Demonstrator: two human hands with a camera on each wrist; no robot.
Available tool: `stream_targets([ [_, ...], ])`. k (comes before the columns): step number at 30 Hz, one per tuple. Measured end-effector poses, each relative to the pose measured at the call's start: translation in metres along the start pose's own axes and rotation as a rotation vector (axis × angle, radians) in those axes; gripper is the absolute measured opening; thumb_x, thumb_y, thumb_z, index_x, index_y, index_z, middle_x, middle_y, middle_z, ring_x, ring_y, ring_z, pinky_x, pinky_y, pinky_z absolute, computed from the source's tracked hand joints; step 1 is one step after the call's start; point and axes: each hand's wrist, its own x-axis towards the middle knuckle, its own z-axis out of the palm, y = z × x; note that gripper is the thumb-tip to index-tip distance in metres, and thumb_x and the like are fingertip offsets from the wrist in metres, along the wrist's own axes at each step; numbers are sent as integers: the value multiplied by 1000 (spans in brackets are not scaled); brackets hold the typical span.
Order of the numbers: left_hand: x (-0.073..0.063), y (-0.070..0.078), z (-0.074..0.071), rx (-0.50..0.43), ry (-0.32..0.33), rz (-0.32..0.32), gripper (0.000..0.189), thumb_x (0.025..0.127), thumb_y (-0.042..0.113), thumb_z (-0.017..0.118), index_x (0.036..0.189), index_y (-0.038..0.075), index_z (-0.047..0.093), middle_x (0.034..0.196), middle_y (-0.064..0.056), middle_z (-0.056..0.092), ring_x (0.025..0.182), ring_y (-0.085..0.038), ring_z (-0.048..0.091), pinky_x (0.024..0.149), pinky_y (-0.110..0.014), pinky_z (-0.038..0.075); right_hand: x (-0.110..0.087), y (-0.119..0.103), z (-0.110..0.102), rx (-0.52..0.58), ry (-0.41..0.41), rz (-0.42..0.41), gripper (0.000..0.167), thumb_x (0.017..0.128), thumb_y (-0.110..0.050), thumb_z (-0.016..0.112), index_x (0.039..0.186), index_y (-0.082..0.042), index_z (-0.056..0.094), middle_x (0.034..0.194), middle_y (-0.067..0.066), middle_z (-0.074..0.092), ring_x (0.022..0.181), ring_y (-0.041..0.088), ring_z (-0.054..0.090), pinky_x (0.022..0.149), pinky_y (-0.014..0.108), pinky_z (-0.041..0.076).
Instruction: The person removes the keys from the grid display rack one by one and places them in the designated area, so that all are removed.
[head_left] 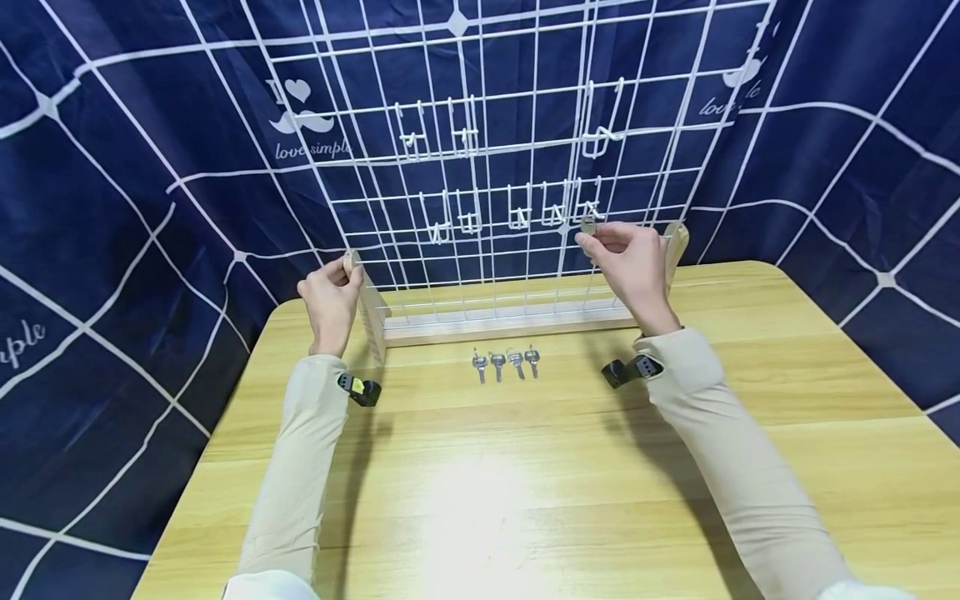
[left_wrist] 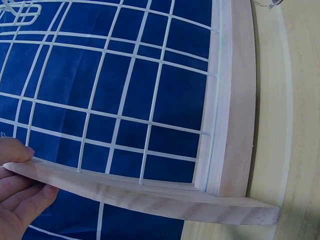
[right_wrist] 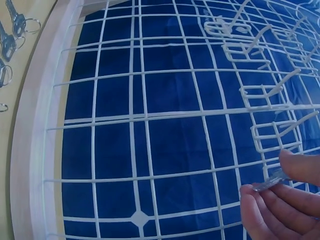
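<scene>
My left hand [head_left: 330,298] grips the top of the wooden side piece [left_wrist: 120,197] of a white wire grid rack [head_left: 495,250], its thumb on one face and its fingers on the other. My right hand [head_left: 633,262] pinches a silver key [right_wrist: 272,180] between thumb and fingers. The key is right by the lowest-row wire hook [head_left: 588,210] at the right end of that row. In the right wrist view that hook [right_wrist: 275,137] juts out just above my thumb. Several more silver keys [head_left: 497,364] with rings lie in a row on the table before the rack.
Several other white hooks [head_left: 519,218] hang on the grid in two rows, including a larger one [head_left: 602,137] at upper right. The wooden base bar [head_left: 510,323] rests on the light wood table [head_left: 465,442]. A blue patterned cloth [head_left: 135,275] surrounds the table's back and sides.
</scene>
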Motion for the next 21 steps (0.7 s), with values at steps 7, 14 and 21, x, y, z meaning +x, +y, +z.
stream_targets([
  [7, -1, -1, 0, -8, 10, 6, 21, 85, 12, 66, 102, 3, 75, 90, -16, 73, 86, -26, 72, 82, -36, 53, 6, -2, 3, 134, 33, -29, 27, 85, -19, 74, 101, 2, 74, 90, 16, 73, 63, -12, 59, 66, 10, 48],
  [14, -1, -1, 0, -2, 9, 10, 22, 86, 13, 66, 103, 3, 75, 90, -15, 73, 85, -26, 72, 82, -36, 53, 8, -3, 4, 219, 49, 21, 25, 86, -15, 73, 101, 5, 72, 91, 10, 74, 66, -6, 63, 67, 12, 50],
  [21, 0, 0, 1, -5, 7, 12, 19, 86, 12, 66, 100, 3, 76, 90, -15, 73, 86, -26, 72, 82, -36, 53, 7, -1, 2, 336, 73, 40, 23, 85, -8, 72, 100, 9, 70, 83, -5, 72, 64, -3, 64, 63, 13, 52],
])
